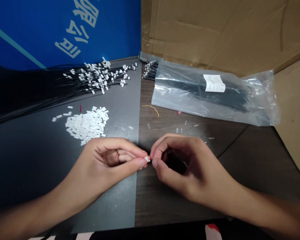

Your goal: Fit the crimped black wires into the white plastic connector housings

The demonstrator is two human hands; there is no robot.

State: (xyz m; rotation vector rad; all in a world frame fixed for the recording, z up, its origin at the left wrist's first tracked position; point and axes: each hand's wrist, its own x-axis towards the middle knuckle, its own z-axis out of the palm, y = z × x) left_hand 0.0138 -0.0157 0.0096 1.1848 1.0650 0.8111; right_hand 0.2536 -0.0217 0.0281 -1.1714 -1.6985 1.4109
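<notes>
My left hand (110,159) is closed in a pinch on a small white connector housing (147,159) at its fingertips. My right hand (182,163) meets it from the right, thumb and forefinger pinched together against the same housing; a dark wire seems to run under its palm, though I cannot make it out clearly. Both hands hover just above the table's front middle, over the seam between the dark mat (27,160) and the brown wood (240,160).
A heap of loose white housings (87,125) lies behind my left hand. Black wires with housings fitted (100,76) fan out at the back left. A clear bag of black wires (210,93) lies at the back right. Cardboard (215,30) and a blue panel (52,30) wall the back.
</notes>
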